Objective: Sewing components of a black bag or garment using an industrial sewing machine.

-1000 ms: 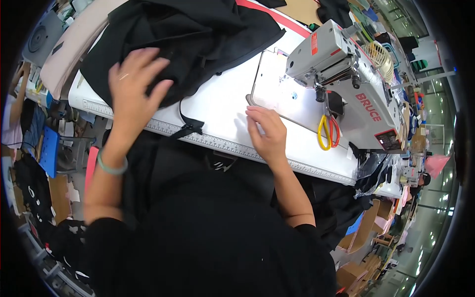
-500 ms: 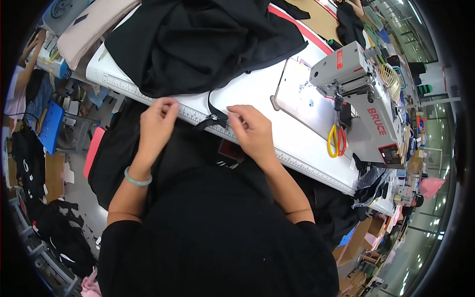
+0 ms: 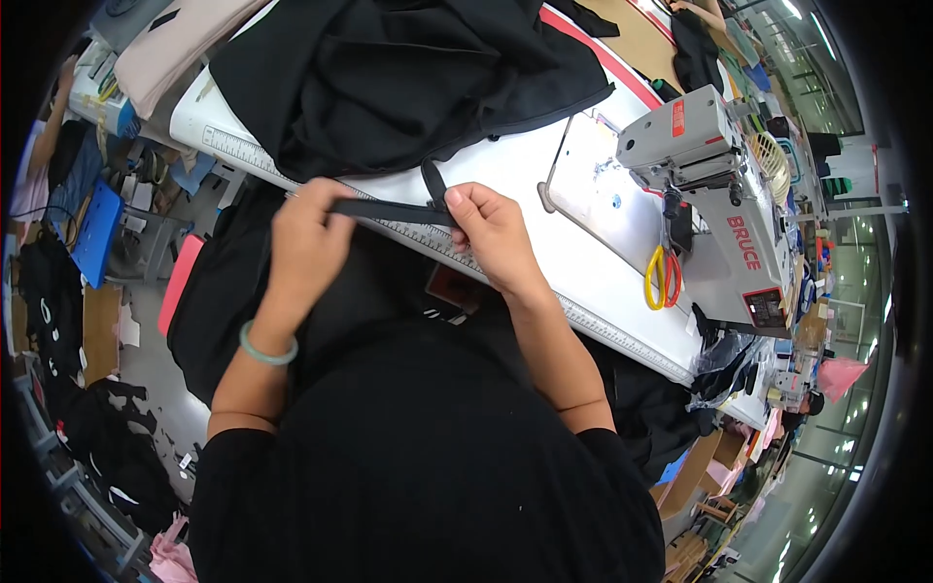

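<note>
Stretched between two hands, where half a second earlier it lay slack across the near edge, a black strip (image 3: 389,209) runs almost 9 to 3 o'clock, as I watch remotely with 12 pointing away from the wearer. White tabletop (image 3: 573,257) slants beneath, its ruler-marked edge (image 3: 238,148) descending from 10 toward 4 o'clock. Black cloth (image 3: 408,87) is heaped at 12, just beyond the left hand; I cannot tell whether the strip's short upper leg, rising at 11 from the right hand, joins it. A grey sewing machine (image 3: 714,175) stands at 2, well apart. At 9, the left hand (image 3: 313,223) is blurred, fingers closed on the strip, which leaves it toward 3. At 3, the right hand (image 3: 496,238) pinches the strip between thumb and fingers, nearer the machine; white surface gives it room from 1 to 3. Scissors (image 3: 648,279) with yellow and red handles rest at 3, beyond that room.
</note>
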A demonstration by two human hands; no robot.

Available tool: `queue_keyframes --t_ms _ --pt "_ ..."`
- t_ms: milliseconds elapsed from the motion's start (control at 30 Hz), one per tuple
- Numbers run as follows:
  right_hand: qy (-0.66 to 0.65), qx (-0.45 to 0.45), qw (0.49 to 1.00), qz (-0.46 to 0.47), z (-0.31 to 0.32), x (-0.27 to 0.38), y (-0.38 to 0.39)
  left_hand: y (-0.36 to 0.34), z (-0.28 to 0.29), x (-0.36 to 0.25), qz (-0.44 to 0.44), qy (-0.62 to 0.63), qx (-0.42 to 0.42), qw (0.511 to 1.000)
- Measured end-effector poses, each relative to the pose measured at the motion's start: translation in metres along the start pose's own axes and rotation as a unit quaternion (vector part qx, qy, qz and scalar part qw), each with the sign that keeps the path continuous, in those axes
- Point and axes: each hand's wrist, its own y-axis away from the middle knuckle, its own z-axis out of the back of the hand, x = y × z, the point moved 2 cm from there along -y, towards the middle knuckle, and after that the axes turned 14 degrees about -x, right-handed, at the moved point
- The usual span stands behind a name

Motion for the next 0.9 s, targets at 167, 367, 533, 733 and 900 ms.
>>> queue_keyframes --t_ms 167,367,533,733,900 --pt "0.063 0.044 0.996 0.054 -0.004 -0.013 0.000 -0.024 0.023 -0.097 -0.022 0.170 0.124 0.977" --pt "-0.184 0.128 0.960 -0.169 -0.005 0.009 0.002 0.035 -0.037 -0.108 -0.212 0.180 0.489 0.827" --pt "-0.044 0.147 0.983 -0.103 0.012 0.003 -0.001 0.020 -0.024 -0.071 0.088 0.192 0.395 0.894" --pt "0.069 0.072 0.994 0.037 0.008 0.002 -0.005 0.027 -0.019 0.012 0.505 0.278 0.173 0.798" --pt "0.235 0.035 0.945 0.225 -0.011 0.013 -0.002 0.014 -0.022 0.012 0.533 0.349 0.142 0.758"
